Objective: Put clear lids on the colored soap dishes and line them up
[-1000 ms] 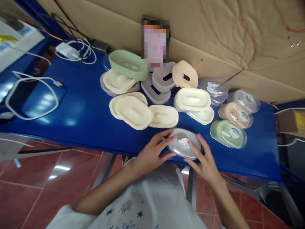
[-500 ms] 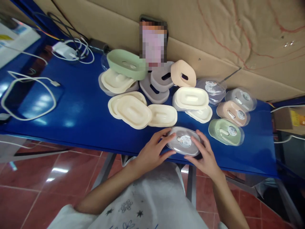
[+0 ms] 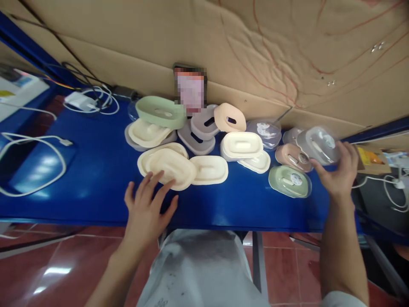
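At the far right end of the blue table (image 3: 96,170), the right hand (image 3: 338,172) holds a grey soap box with a clear lid (image 3: 318,145) lifted off the surface, fingers curled around its near side. Just left of that hand lie a peach lidded box (image 3: 292,155) and a green lidded box (image 3: 289,181), touching each other. The left hand (image 3: 147,211) hovers spread wide and holds nothing, its fingertips (image 3: 159,177) at the near edge of a stack of cream trays (image 3: 169,164). Beyond its fingers sits an overturned green dish (image 3: 159,111).
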Motion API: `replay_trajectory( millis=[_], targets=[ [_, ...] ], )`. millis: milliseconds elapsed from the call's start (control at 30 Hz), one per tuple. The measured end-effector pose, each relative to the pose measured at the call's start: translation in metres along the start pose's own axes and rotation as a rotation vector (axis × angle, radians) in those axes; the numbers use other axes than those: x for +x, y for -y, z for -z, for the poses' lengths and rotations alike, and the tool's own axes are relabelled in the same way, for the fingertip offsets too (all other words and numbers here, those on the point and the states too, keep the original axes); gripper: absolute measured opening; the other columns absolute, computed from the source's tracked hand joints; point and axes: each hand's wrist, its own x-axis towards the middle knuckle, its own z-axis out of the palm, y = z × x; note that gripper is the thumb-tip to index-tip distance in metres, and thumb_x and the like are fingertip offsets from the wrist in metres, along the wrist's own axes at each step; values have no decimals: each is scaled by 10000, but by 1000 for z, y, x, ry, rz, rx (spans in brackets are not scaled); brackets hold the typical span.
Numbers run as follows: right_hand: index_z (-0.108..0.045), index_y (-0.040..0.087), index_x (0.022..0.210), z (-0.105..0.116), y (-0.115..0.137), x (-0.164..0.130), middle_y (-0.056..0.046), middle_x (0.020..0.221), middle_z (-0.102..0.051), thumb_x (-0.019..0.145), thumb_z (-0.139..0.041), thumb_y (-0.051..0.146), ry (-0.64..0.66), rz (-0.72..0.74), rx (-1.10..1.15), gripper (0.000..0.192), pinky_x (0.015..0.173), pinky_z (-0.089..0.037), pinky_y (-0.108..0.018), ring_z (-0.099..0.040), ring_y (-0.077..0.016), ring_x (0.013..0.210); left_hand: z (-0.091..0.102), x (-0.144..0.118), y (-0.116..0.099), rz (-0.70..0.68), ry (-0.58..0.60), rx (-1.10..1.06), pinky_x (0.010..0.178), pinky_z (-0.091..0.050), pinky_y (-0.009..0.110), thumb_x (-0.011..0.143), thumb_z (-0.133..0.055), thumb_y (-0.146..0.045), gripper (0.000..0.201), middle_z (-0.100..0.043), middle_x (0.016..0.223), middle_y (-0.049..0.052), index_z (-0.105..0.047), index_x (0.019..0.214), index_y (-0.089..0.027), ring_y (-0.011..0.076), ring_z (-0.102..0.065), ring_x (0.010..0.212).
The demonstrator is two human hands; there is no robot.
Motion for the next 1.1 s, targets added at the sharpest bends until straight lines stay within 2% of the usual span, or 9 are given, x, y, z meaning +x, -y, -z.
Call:
replay_trajectory(
  millis=[133,233,333,400,500,667,767,867,1100],
  targets=[
    [-590,130,1533,-29,-46,9,-294,1551,-548,875,-811,584,117,-39,-12,830,1140,-503,-457,-561,-422,1455,-3,-11,-2,-121,62,-65,1210,-366,604,994,-637,-117,396,-706,1432,93,-680,1353,-278,354,-588,1415],
    [-444,195,1657,-26,-29,10,-269,1707,-366,889,-839,485,104,-18,-29,911,1235,-406,-511,-396,-451,1574,-4,-18,-24,-205,39,-109,1245,-305,591,980,-621,-51,411,-793,1239,39,-708,1299,-295,289,-680,1251],
    [-327,283,1712,-13,34,9,-202,1759,-290,974,-764,372,101,25,-9,862,1311,-274,-567,-277,-426,1634,-7,-21,-48,-305,115,-180,1278,-283,553,1013,-551,-35,407,-799,1156,17,-699,1297,-285,241,-703,1178],
    [-442,283,1653,-10,93,5,-194,1676,-457,1004,-720,359,121,140,106,710,1269,-352,-631,-430,-436,1556,-11,-21,-61,-377,193,-246,1235,-378,498,1029,-509,-32,417,-789,1148,8,-681,1318,-280,226,-712,1143],
    [-468,272,1623,-12,182,-11,-144,1549,-614,1026,-675,269,338,344,295,632,1205,-466,-594,-537,-350,1485,-16,-20,-73,-470,261,-347,1106,-507,435,1033,-514,-56,426,-769,1232,23,-653,1372,-274,242,-713,1147],
    [-591,236,1499,-7,268,-51,-80,1520,-658,1064,-634,382,579,568,471,462,1251,-439,-527,-570,-254,1454,-12,-18,-53,-369,100,-310,1154,-472,469,1018,-582,-91,421,-754,1278,64,-633,1399,-261,245,-688,1215],
    [-611,266,1475,-7,269,-58,-52,1502,-674,1084,-592,344,572,554,491,398,1239,-444,-500,-593,-233,1429,-4,-9,-28,-191,41,-185,1217,-399,554,1008,-591,-83,484,-710,1403,116,-595,1461,-254,289,-634,1340],
    [-551,262,1543,-19,250,-42,-75,1499,-675,1078,-550,203,472,437,422,470,1206,-450,-492,-604,-252,1413,0,2,-20,-206,113,-154,1268,-320,609,1020,-626,-157,486,-674,1486,117,-577,1493,-258,322,-575,1433],
    [-523,221,1576,-53,233,1,-155,1385,-703,1081,-458,199,427,340,124,499,1008,-498,-477,-680,-312,1183,-15,-4,-64,-398,346,-253,1305,-290,589,1063,-641,-379,449,-620,1560,104,-595,1495,-267,297,-511,1506]
  ],
)
